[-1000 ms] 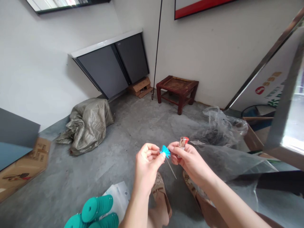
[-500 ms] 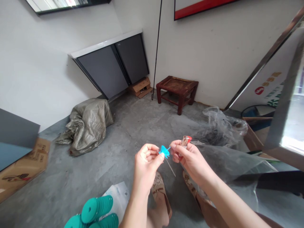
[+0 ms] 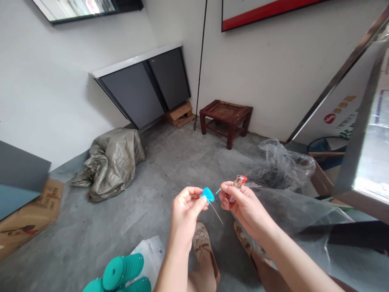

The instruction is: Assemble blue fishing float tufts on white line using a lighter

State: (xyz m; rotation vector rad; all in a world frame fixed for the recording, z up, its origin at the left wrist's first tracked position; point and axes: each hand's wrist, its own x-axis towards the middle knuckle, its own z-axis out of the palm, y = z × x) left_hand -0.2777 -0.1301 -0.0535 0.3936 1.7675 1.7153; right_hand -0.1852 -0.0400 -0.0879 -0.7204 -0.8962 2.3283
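My left hand (image 3: 184,206) pinches a small blue plastic tuft (image 3: 207,194) between thumb and forefinger; a thin wire stem (image 3: 216,213) hangs down from it. My right hand (image 3: 241,202) holds a red lighter (image 3: 238,183) in the palm and pinches a thin blue strand (image 3: 218,190) at its fingertips. The strand sits a little apart from the tuft, between the two hands. Both hands are held above my feet in sandals (image 3: 203,245).
Stacked green discs (image 3: 123,270) and a white packet (image 3: 148,252) lie near my left leg. Clear plastic bags (image 3: 285,170) spread to the right. A crumpled grey tarp (image 3: 112,160), a dark wooden stool (image 3: 226,117), grey cabinets (image 3: 146,87) and cardboard (image 3: 28,217) stand around the concrete floor.
My right hand has drawn a thin blue strand away from the tuft, and the two hands have moved slightly apart. The view has tilted a little upward.
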